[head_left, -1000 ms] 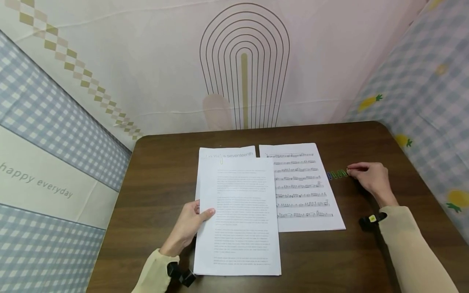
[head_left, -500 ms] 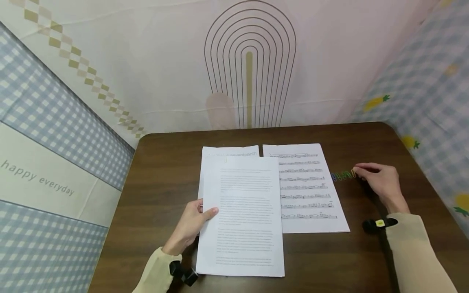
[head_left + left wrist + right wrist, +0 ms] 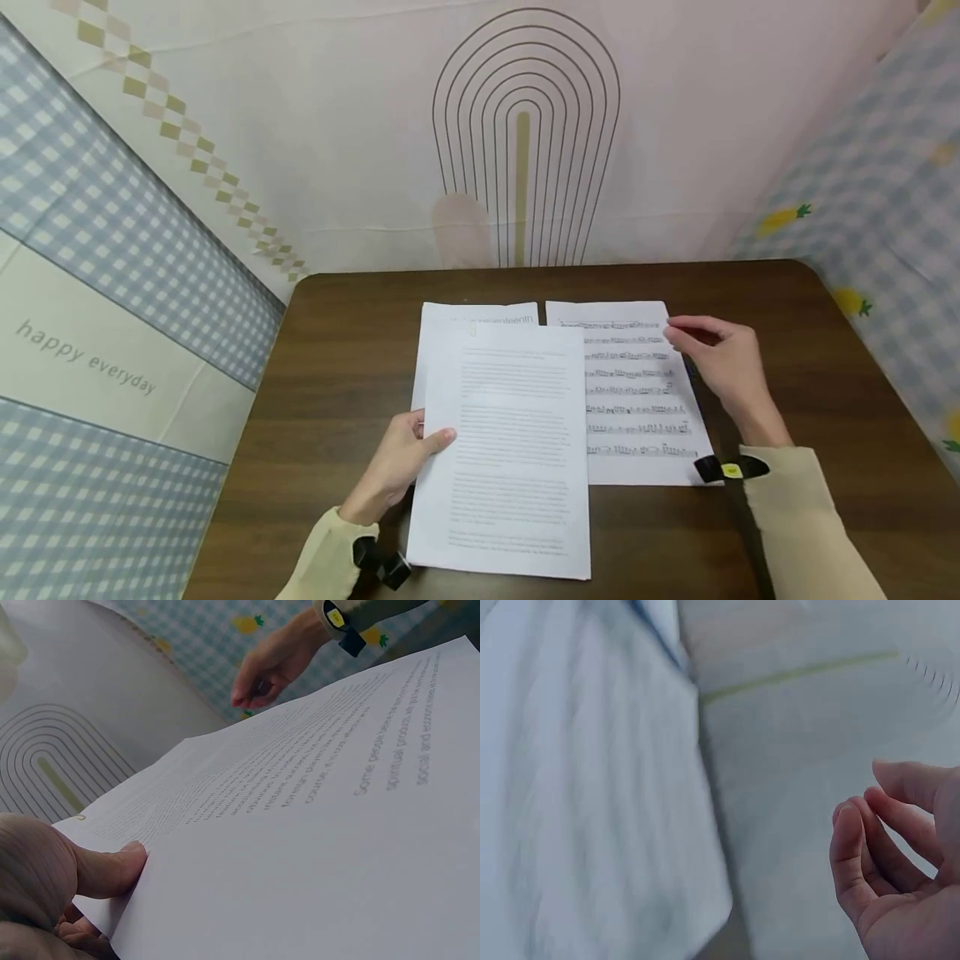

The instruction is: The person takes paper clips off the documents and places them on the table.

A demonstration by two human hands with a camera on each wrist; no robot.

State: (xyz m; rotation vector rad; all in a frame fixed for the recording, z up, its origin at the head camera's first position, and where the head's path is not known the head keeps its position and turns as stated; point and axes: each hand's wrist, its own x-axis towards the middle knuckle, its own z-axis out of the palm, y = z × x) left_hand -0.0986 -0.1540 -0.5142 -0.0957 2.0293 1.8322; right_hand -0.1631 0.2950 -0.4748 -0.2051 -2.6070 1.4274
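Observation:
My left hand [image 3: 395, 458] grips the left edge of a stack of printed sheets [image 3: 517, 450], thumb on top and fingers underneath. A pale yellow-green paper clip [image 3: 471, 330] sits on the stack's top edge, and also shows in the left wrist view. My right hand [image 3: 723, 362] is raised over the right edge of the sheet music [image 3: 637, 400], thumb and fingertips drawn together. In the right wrist view its fingers [image 3: 849, 855] are bent in with no clip showing; I cannot tell whether a small one is pinched there.
Another titled sheet [image 3: 435, 354] lies partly under the held stack. The sheet music is partly covered by the stack's right side. Brown wooden table [image 3: 337, 375] lies beneath, with a patterned cloth wall [image 3: 360, 167] behind it. The row of coloured clips is mostly hidden behind my right hand.
My right hand has left the row of coloured paper clips, moving left and up to the sheet music's edge. My left hand still holds the stack. The head view has shifted slightly.

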